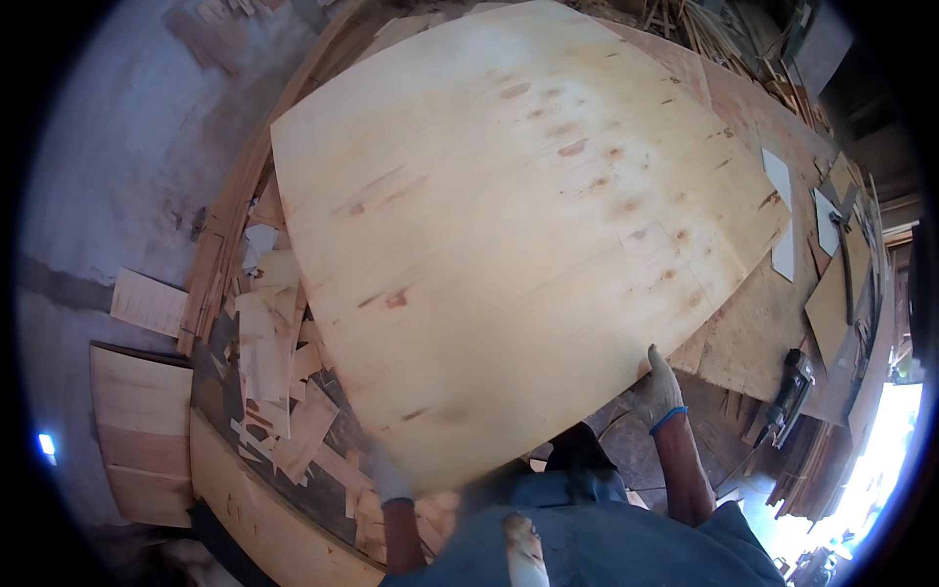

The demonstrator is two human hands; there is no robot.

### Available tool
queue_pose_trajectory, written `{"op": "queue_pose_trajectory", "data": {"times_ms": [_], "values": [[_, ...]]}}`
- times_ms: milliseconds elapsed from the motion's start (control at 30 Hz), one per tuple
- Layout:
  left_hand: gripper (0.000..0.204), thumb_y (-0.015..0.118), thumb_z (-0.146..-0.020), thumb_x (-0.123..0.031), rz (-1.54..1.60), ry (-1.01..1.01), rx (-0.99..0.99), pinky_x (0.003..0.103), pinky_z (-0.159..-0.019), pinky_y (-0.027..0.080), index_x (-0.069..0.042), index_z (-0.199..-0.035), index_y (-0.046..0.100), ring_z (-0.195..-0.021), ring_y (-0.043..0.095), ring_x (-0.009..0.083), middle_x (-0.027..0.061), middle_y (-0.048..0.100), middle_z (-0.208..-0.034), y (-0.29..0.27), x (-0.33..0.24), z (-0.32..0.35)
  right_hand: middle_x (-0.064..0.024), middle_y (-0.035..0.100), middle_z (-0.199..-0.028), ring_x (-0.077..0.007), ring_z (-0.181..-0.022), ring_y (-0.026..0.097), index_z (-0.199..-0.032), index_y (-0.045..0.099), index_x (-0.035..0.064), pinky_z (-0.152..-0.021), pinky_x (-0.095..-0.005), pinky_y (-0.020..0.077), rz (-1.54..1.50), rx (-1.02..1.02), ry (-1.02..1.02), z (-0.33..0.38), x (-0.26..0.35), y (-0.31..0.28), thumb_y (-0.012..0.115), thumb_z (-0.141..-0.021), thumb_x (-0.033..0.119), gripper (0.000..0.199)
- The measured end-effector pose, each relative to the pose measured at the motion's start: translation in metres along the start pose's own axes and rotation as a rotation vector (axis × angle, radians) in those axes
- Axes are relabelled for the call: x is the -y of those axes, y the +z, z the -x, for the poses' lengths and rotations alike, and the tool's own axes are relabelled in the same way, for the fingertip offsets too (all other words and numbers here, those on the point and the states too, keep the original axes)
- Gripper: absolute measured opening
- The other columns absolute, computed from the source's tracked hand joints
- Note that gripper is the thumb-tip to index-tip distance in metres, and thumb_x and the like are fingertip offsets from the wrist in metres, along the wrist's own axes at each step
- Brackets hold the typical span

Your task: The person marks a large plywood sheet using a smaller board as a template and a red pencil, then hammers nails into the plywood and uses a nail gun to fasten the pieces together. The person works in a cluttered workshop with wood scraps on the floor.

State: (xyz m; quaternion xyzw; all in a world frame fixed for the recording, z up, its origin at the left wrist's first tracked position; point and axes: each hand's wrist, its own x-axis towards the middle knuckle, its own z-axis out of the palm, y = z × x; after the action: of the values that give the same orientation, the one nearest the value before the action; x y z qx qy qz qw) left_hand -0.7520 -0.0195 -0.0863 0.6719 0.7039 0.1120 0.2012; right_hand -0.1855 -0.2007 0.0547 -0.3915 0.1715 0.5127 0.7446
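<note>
A large pale plywood sheet (509, 235) with brown knots fills the middle of the view, its near edge held close to my body. My right hand (659, 393), in a light glove with a blue cuff, grips the near right edge, thumb on top and fingers hidden underneath. At the near left corner is my left hand (393, 483), gloved too, closed on the sheet; it is blurred and its fingers are mostly hidden. Under the far and right parts of the sheet lies a wooden work surface (748, 333).
Wood offcuts (313, 430) litter the floor at left, beside long boards (223, 249). A curved wooden panel (144, 430) leans on the left wall. A dark power tool (790, 391) rests at right, near white strips (780, 215) and a dark long-handled tool (847, 274). Wood strips (729, 54) pile up at the back.
</note>
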Motion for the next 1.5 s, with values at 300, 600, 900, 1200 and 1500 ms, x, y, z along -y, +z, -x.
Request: {"op": "queue_pose_trajectory", "data": {"times_ms": [300,600,900,1200,1500], "values": [[0.049,0.045,-0.117,-0.031,0.043,0.186,0.013,0.041,-0.101,0.054,0.008,-0.144,0.059,-0.112,0.069,0.028,0.0198,0.073,-0.128,-0.16,0.027,-0.272,-0.0153,0.067,-0.127,-0.0306,-0.113,0.066,-0.144,0.058,-0.0002,-0.102,-0.0456,0.054,-0.099,0.307,0.004,-0.002,-0.142,0.082,0.053,-0.114,0.04,0.05],[0.045,0.049,-0.113,-0.036,-0.272,0.437,-0.275,0.043,-0.091,0.056,0.003,-0.114,0.071,-0.098,0.07,0.0291,0.0162,0.074,-0.108,-0.195,0.022,-0.445,-0.021,0.047,-0.16,-0.0373,-0.138,0.054,-0.16,0.041,0.0019,-0.115,-0.0568,0.0483,0.773,0.117,-0.137,0.04,-0.252,0.186,0.056,-0.113,0.042,0.063],[0.046,0.054,-0.106,-0.039,0.335,-0.327,0.036,0.045,-0.104,0.054,-0.008,-0.139,0.064,-0.124,0.067,0.0337,0.0124,0.067,-0.14,-0.084,0.045,-0.254,-0.0233,0.054,-0.157,-0.0382,-0.136,0.059,-0.151,0.054,0.0015,-0.114,-0.0499,0.0508,1.068,0.594,-0.361,-0.04,-0.267,0.052,0.051,-0.112,0.052,0.064],[0.064,0.051,-0.109,-0.053,1.658,-0.712,0.001,0.048,-0.106,0.055,-0.006,-0.152,0.056,-0.13,0.064,0.0327,0.0105,0.059,-0.157,-0.029,-0.093,-0.232,-0.023,0.054,-0.155,-0.0427,-0.141,0.054,-0.155,0.048,0.0036,-0.116,-0.0639,0.046,-0.251,-0.176,-0.069,-0.019,-0.092,-0.004,0.051,-0.11,0.062,0.075],[0.061,0.048,-0.11,-0.05,0.988,-0.803,-0.46,0.048,-0.109,0.053,-0.007,-0.152,0.057,-0.133,0.063,0.0323,0.0116,0.06,-0.156,0.002,-0.075,-0.289,-0.0178,0.06,-0.149,-0.0384,-0.134,0.061,-0.154,0.051,0.0103,-0.111,-0.0605,0.0522,-0.234,-0.153,-0.206,-0.042,-0.153,0.002,0.056,-0.108,0.061,0.069]]}}
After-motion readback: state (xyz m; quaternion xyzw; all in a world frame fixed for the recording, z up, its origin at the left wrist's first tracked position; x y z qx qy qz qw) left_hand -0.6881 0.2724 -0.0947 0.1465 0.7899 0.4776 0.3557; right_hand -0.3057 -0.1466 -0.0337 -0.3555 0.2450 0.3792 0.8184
